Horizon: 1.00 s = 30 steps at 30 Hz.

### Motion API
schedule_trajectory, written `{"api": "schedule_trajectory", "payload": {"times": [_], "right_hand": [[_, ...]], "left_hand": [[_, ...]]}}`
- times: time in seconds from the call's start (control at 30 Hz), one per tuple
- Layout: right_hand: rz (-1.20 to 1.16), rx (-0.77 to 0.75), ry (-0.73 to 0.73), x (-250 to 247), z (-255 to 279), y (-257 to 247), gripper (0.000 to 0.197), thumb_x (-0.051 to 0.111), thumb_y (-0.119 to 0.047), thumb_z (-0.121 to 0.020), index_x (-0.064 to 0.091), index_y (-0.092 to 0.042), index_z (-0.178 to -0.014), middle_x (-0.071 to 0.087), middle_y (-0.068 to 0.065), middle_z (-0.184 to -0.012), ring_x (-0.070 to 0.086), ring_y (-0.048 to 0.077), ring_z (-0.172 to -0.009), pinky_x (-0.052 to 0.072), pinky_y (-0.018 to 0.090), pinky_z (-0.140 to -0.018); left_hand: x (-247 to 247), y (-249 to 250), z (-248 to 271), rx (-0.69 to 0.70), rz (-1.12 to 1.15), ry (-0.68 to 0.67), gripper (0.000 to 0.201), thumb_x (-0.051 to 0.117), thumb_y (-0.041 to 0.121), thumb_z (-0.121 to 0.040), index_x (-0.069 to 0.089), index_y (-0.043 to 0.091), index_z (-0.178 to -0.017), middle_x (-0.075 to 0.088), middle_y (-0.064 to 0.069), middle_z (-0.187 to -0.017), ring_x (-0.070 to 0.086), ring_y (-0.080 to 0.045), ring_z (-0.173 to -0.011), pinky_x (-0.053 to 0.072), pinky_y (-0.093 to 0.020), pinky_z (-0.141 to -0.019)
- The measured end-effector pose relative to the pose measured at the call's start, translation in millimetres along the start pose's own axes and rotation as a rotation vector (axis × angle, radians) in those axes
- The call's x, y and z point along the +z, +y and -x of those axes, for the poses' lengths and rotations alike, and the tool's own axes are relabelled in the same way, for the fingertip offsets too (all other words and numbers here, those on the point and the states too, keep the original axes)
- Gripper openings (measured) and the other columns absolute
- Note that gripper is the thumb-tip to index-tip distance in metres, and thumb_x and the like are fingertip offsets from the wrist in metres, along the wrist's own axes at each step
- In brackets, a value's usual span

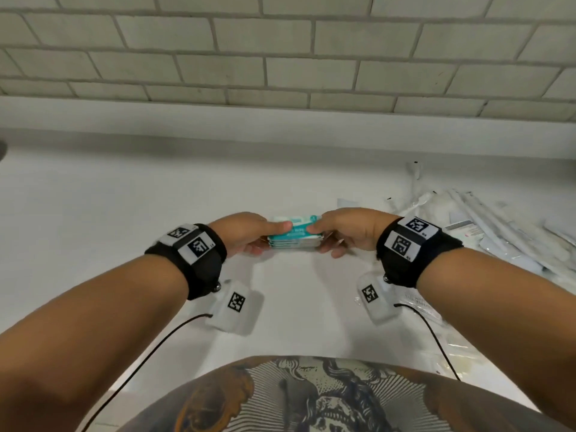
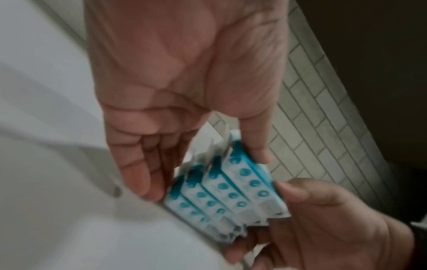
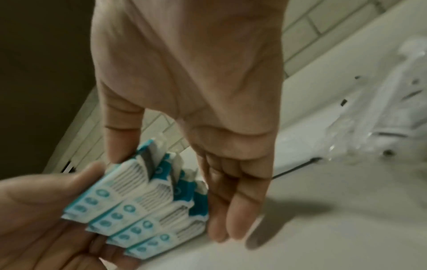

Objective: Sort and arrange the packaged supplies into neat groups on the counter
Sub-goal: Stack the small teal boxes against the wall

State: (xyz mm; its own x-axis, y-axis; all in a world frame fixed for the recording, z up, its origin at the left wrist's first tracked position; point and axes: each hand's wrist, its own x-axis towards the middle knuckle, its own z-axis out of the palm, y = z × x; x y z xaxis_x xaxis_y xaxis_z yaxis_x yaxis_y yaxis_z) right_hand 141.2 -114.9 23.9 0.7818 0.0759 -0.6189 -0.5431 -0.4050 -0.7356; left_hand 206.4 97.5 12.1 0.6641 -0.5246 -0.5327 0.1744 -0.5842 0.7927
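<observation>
A small stack of teal-and-white flat packets (image 1: 294, 236) is held between both hands just above the white counter (image 1: 124, 213). My left hand (image 1: 264, 237) pinches the stack's left end, thumb on top and fingers underneath. My right hand (image 1: 324, 237) pinches the right end the same way. In the left wrist view the packets (image 2: 231, 191) fan out slightly between the thumb and the fingers (image 2: 148, 182). In the right wrist view the packets (image 3: 150, 210) show several staggered edges beside the right fingers (image 3: 231, 210).
A loose pile of clear-wrapped long packages (image 1: 498, 232) covers the counter at the right. Flat pale packets (image 1: 417, 307) lie under my right forearm. A grey tiled wall (image 1: 280, 57) closes the back. My body is against the counter's front edge.
</observation>
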Motion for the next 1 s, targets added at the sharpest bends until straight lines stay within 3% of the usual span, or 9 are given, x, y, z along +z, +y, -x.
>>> {"api": "schedule_trajectory", "payload": {"times": [0.1,0.2,0.4,0.53,0.6,0.67,0.77,0.9,1.0], "right_hand": [[-0.153,0.084,0.045,-2,-16,-5,0.031,0.058,-0.038,-0.090,0.064,-0.013,-0.108,0.059,0.012,-0.093,0.059,0.024,-0.075,0.050,0.034,-0.070],[-0.247,0.098,0.062,-8,-33,-14,0.035,0.058,-0.038,-0.089,0.063,-0.011,-0.110,0.060,0.016,-0.097,0.061,0.029,-0.079,0.052,0.035,-0.073],[-0.271,0.135,0.085,-35,-81,-43,0.037,0.062,-0.042,-0.083,0.066,-0.014,-0.108,0.061,0.008,-0.089,0.058,0.022,-0.072,0.045,0.029,-0.062],[-0.371,0.102,0.157,-55,-123,-72,0.036,0.066,-0.035,-0.085,0.063,-0.010,-0.111,0.063,0.011,-0.092,0.060,0.025,-0.084,0.050,0.032,-0.078],[-0.423,0.076,0.194,-63,-144,-88,0.036,0.068,-0.033,-0.086,0.060,-0.009,-0.112,0.063,0.013,-0.090,0.061,0.025,-0.082,0.050,0.033,-0.082],[-0.460,0.056,0.263,-73,-167,-102,0.040,0.071,-0.031,-0.084,0.060,-0.008,-0.115,0.064,0.016,-0.088,0.063,0.026,-0.076,0.052,0.033,-0.076],[-0.513,0.030,0.356,-91,-201,-116,0.044,0.075,-0.028,-0.079,0.062,-0.006,-0.115,0.067,0.020,-0.089,0.065,0.028,-0.071,0.054,0.031,-0.064],[-0.608,-0.034,0.427,-108,-227,-125,0.035,0.076,-0.022,-0.077,0.067,-0.004,-0.106,0.070,0.022,-0.095,0.065,0.032,-0.075,0.056,0.042,-0.079],[-0.650,-0.062,0.448,-113,-237,-128,0.029,0.076,-0.019,-0.078,0.068,-0.003,-0.100,0.071,0.018,-0.090,0.067,0.031,-0.072,0.058,0.037,-0.070]], "left_hand": [[-6,9,-14,-0.064,0.183,0.026,0.051,0.074,0.048,-0.076,0.070,0.008,-0.108,0.072,-0.008,-0.099,0.068,-0.016,-0.082,0.055,-0.029,-0.085],[-16,11,-28,-0.079,0.270,0.038,0.050,0.075,0.044,-0.077,0.070,0.006,-0.109,0.074,-0.011,-0.098,0.071,-0.018,-0.083,0.057,-0.029,-0.079],[-52,26,-82,-0.092,0.268,0.126,0.054,0.075,0.052,-0.074,0.072,0.008,-0.105,0.074,-0.013,-0.102,0.067,-0.023,-0.088,0.056,-0.033,-0.086],[-83,44,-129,-0.039,0.349,0.235,0.051,0.074,0.047,-0.078,0.070,0.006,-0.108,0.073,-0.012,-0.104,0.067,-0.021,-0.090,0.052,-0.027,-0.075],[-99,52,-153,-0.013,0.408,0.299,0.050,0.076,0.044,-0.076,0.069,0.005,-0.107,0.074,-0.011,-0.102,0.069,-0.023,-0.095,0.053,-0.029,-0.079],[-114,60,-177,0.005,0.457,0.344,0.051,0.079,0.043,-0.074,0.069,0.004,-0.104,0.074,-0.011,-0.099,0.069,-0.024,-0.097,0.054,-0.032,-0.085],[-129,71,-208,0.023,0.482,0.394,0.051,0.079,0.043,-0.074,0.067,0.001,-0.101,0.074,-0.013,-0.097,0.070,-0.023,-0.094,0.055,-0.031,-0.084],[-138,83,-237,0.071,0.448,0.427,0.053,0.078,0.047,-0.073,0.069,0.000,-0.097,0.073,-0.014,-0.096,0.071,-0.023,-0.091,0.057,-0.034,-0.088],[-145,86,-249,0.087,0.422,0.438,0.053,0.078,0.049,-0.073,0.070,0.003,-0.099,0.074,-0.012,-0.095,0.071,-0.021,-0.089,0.058,-0.032,-0.083]]}}
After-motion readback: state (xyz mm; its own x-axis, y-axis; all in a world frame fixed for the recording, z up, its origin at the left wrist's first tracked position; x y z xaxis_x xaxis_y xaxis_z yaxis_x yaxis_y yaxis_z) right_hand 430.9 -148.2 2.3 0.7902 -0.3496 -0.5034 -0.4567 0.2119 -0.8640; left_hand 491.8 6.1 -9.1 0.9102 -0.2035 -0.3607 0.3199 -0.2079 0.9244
